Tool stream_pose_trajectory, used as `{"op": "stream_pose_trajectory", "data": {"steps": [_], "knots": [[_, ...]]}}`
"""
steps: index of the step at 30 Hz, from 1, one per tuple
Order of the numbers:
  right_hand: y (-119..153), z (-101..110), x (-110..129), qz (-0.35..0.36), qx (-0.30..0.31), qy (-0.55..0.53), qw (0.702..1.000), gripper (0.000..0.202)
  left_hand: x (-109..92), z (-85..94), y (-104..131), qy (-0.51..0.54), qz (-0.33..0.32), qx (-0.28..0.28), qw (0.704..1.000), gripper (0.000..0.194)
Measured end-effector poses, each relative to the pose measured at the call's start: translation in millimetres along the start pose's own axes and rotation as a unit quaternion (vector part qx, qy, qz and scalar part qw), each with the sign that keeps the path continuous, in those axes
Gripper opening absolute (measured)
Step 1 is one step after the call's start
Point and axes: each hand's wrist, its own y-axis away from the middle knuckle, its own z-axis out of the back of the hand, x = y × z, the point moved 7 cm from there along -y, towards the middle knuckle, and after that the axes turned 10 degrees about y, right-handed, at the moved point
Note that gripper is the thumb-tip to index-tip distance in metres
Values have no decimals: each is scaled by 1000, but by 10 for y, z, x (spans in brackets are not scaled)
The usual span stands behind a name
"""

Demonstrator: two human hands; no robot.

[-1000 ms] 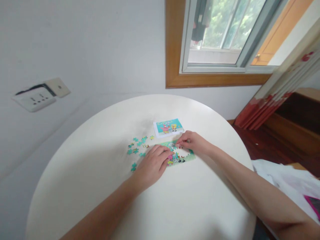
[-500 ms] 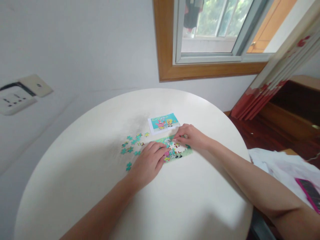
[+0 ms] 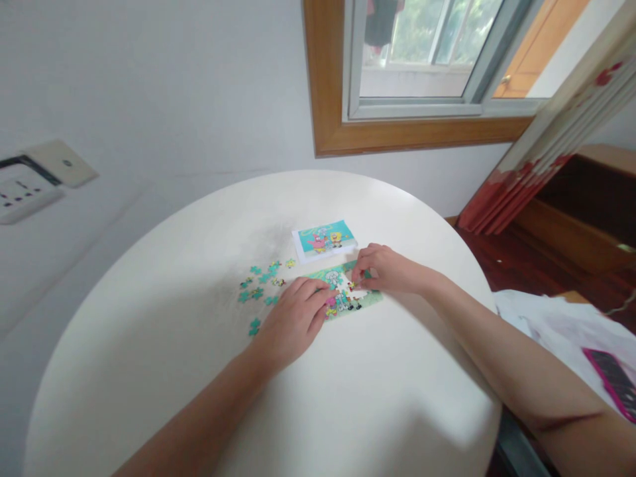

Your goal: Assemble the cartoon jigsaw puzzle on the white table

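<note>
A partly filled jigsaw puzzle [image 3: 342,301] lies on the white round table, with a pale gap in its middle right. My left hand [image 3: 297,311] rests on the puzzle's left side, palm down, fingers stretched to the right. At the upper right part, the fingers of my right hand [image 3: 380,266] are pinched on a small puzzle piece [image 3: 353,285] with yellow and red on it, over the gap. Several loose teal and yellow pieces [image 3: 257,293] are scattered left of my left hand. Behind the puzzle lies a printed picture card [image 3: 325,239] of cartoon figures.
The round white table [image 3: 163,318] stands against a wall with a socket [image 3: 24,189] at the left. A wood-framed window [image 3: 328,136] is behind it. At the right are a curtain [image 3: 517,185], white cloth [image 3: 536,324] and a pink-edged phone [image 3: 613,381].
My right hand has shifted slightly to the right, its fingertips now lower over the gap with the small piece. My left hand stays on the puzzle. The view has tilted slightly.
</note>
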Motion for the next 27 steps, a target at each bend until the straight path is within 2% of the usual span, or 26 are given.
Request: {"op": "stream_pose_trajectory", "data": {"steps": [7, 11, 14, 17, 22, 27], "knots": [[-17, -7, 24, -8, 3, -36, 999, 8, -2, -2, 5, -3, -1, 3, 1000, 27], [17, 31, -3, -40, 4, 8, 999, 19, 3, -1, 4, -3, -2, 0, 1000, 25], [46, 55, -23, -69, 6, 49, 996, 17, 3, -4, 3, -5, -2, 2, 1000, 26], [48, 39, 13, -62, 21, 50, 997, 12, -2, -2, 1, -7, -2, 2, 1000, 26], [46, 30, 78, -36, 29, 29, 999, 14, -1, -2, -3, -3, -1, 2, 1000, 26], [58, 49, 71, -62, 15, 65, 996, 17, 7, -6, 3, -3, -4, 2, 1000, 25]]}}
